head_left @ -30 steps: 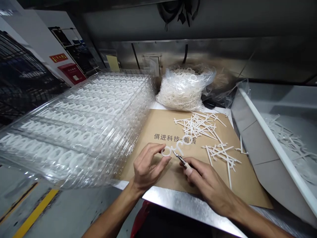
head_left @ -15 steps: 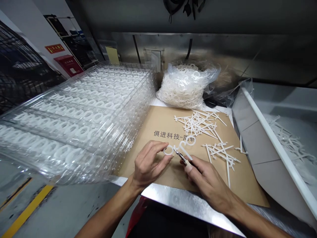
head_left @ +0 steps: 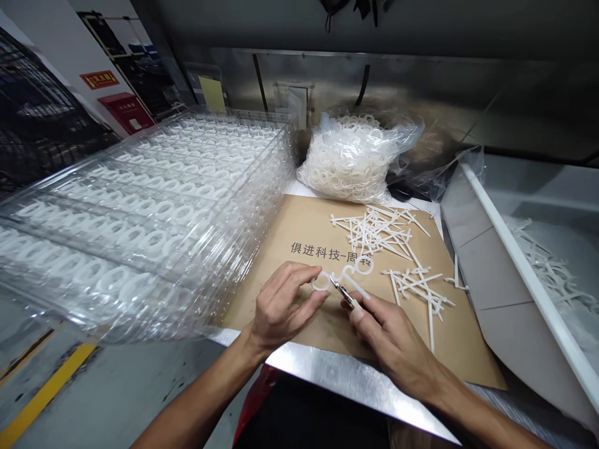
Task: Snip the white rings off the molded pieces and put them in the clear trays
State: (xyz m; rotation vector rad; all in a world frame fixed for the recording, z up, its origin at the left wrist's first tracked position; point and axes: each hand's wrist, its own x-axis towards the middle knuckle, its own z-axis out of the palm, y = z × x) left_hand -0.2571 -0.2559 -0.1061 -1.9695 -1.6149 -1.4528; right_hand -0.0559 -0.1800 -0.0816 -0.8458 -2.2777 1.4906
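My left hand (head_left: 286, 302) is closed in a pinch, thumb and fingers at the edges of a white plastic ring (head_left: 314, 285). That ring sits at one end of a white molded sprue (head_left: 358, 288), which has a second ring at its far end and a straight stem. In my right hand (head_left: 390, 340) is a pair of small nippers (head_left: 345, 295), fingers wrapped round the handles. The nipper tips touch the sprue close beside the left ring. Whether the ring is still joined there I cannot tell.
Brown cardboard (head_left: 299, 215) covers the worktop, with loose white sprues (head_left: 379, 231) on it. Stacked clear trays (head_left: 196, 249) of white rings stand left. A clear bag (head_left: 346, 165) of rings is behind. A white bin (head_left: 528, 293) holding sprues stands right.
The view has shifted slightly. Both hands keep nearly the same pose, with the nippers still at the sprue beside the ring.
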